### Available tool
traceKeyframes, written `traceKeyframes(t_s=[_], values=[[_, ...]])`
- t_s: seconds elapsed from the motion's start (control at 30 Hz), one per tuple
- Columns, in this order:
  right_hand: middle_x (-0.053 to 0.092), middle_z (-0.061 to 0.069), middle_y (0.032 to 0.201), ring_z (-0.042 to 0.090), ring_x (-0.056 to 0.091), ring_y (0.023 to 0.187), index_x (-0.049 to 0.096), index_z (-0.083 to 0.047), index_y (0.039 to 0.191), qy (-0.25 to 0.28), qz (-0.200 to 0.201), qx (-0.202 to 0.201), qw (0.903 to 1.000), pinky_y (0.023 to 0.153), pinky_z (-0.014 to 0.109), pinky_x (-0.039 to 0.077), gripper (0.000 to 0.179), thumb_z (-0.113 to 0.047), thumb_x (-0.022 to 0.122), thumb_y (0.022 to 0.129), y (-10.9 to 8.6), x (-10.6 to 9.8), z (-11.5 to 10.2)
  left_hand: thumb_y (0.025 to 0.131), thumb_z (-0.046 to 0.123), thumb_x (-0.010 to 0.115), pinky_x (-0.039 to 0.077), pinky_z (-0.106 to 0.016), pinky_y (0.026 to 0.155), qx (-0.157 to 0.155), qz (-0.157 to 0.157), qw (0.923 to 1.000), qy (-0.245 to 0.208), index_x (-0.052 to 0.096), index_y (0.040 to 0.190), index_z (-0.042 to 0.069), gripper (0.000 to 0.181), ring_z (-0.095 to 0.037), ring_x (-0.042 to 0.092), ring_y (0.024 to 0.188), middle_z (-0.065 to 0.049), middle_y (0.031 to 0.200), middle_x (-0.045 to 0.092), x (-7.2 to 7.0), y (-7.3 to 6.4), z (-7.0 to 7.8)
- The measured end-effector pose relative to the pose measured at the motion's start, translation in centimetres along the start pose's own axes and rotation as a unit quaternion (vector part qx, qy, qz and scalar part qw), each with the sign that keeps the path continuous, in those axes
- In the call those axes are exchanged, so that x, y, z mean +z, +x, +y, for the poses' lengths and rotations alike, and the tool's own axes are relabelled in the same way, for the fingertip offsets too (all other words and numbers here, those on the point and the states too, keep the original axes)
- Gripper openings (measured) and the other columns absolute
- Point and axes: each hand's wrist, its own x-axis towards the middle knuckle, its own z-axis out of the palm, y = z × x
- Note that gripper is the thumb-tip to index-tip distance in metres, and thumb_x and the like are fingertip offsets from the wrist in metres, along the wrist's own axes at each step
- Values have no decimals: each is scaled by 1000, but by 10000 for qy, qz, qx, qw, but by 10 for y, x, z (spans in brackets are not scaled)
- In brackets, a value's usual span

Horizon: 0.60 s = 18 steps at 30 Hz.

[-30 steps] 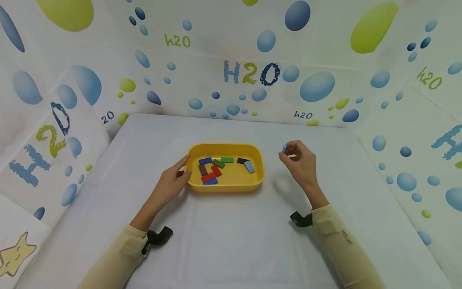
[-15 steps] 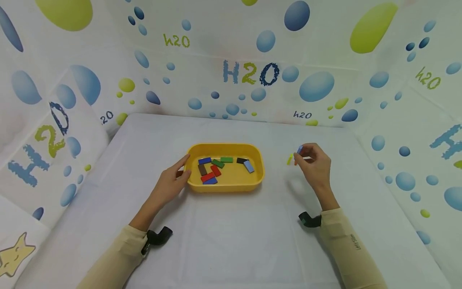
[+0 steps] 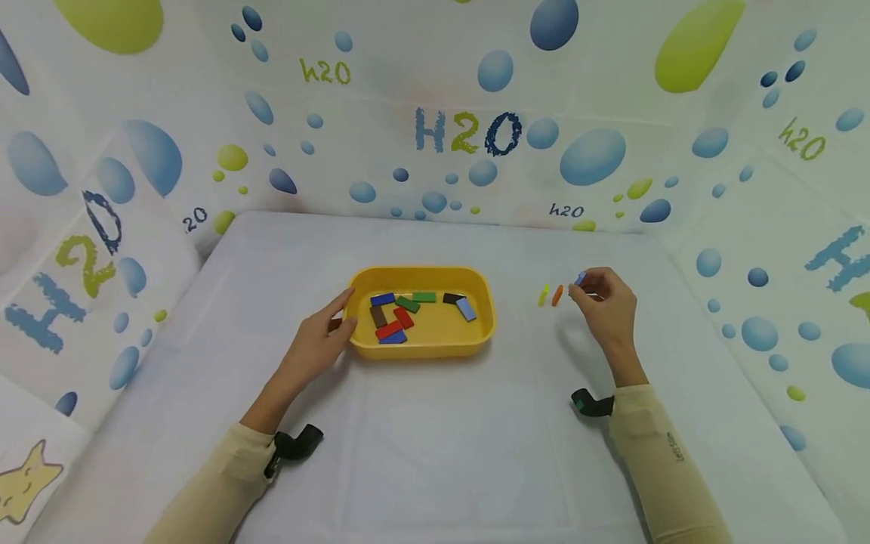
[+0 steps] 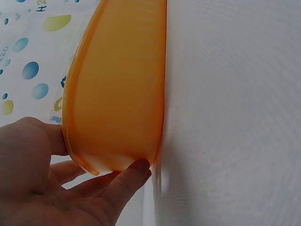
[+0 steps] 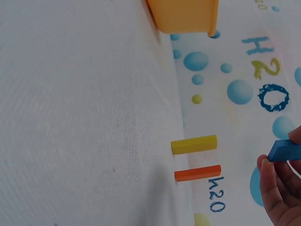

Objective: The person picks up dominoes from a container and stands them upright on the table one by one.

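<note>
My left hand (image 3: 319, 332) holds the left end of a yellow plastic tray (image 3: 421, 352), thumb on the near side and fingers around the end wall. In the left wrist view, the thumb tip lies low on the tray wall (image 4: 117, 84). My right hand (image 3: 608, 310) pinches a light blue domino block (image 5: 286, 150) between thumb and fingertips, raised off the table. Just left of it, a yellow domino (image 5: 194, 144) and an orange domino (image 5: 197, 173) stand upright on the cloth, a small gap apart. Nearest the held block is the orange one.
Several dominoes lie flat in the tray: blue, green, red, a brown one (image 3: 377, 316), a black one (image 3: 454, 298) and a light blue one (image 3: 466, 309). A white cloth (image 3: 435, 438) covers the table. Behind it hangs a patterned sheet (image 3: 381, 136).
My right hand has moved right, away from the tray, with the light blue domino, uncovering the yellow and then the orange domino. The left hand stays on the tray.
</note>
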Motion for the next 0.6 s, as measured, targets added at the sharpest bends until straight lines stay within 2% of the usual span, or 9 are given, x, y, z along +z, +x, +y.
traceKeyframes(t_s=[0.17,0.4,0.6], values=[[70,13,98,7,66,84,69,4,108,-86,-92,147,9998,74,15,53,24,-8,79,90,5,-4,21,108,19,55,59,-51,90,12,-12,10000,-16,32,165,15,61,-48,55,129,-24,160,39,-1,1,0],[72,14,103,11,65,88,68,2,112,-586,-242,364,9973,77,17,51,27,-10,79,90,8,-7,29,108,18,54,57,-51,92,14,-51,10000,-11,31,165,13,62,-49,54,130,-26,160,38,-1,2,2],[72,15,110,18,67,96,67,1,116,-807,-453,619,9938,77,17,51,30,-11,79,92,9,-8,38,108,19,54,57,-51,94,-5,-56,10000,-26,31,165,13,62,-49,54,130,-26,160,38,-2,1,2]])
